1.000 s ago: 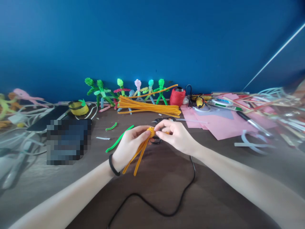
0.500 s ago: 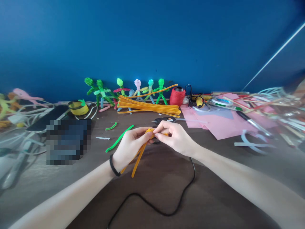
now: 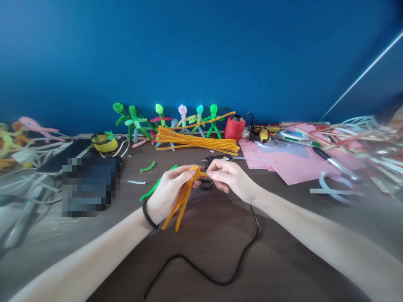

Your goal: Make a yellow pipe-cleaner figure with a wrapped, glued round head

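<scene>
My left hand (image 3: 168, 186) pinches a few orange pipe cleaners (image 3: 181, 207) near their bunched upper end, the long tails hanging down toward the table. Closed on a short orange length that sticks out to the right of the bunch is my right hand (image 3: 233, 178). Its fingertips are a little apart from the left ones. Beneath the hands, the black loops of what look like scissor handles (image 3: 206, 185) show in part. A green pipe cleaner (image 3: 150, 193) lies partly behind my left hand. Just beyond my right hand rests a black glue gun (image 3: 217, 159) with a clear stick in it.
An orange pipe cleaner bundle (image 3: 197, 141) lies before several pipe-cleaner figures (image 3: 159, 111) along the blue wall. Pink paper (image 3: 292, 167) and a marker pen (image 3: 333, 162) are on the right. A blurred-out dark object (image 3: 91, 186) sits left. A black cord (image 3: 201, 272) curves across the front.
My right hand has shifted slightly right, away from the left fingertips, so a stretch of orange pipe cleaner shows between the hands. The scissor handles show more now.
</scene>
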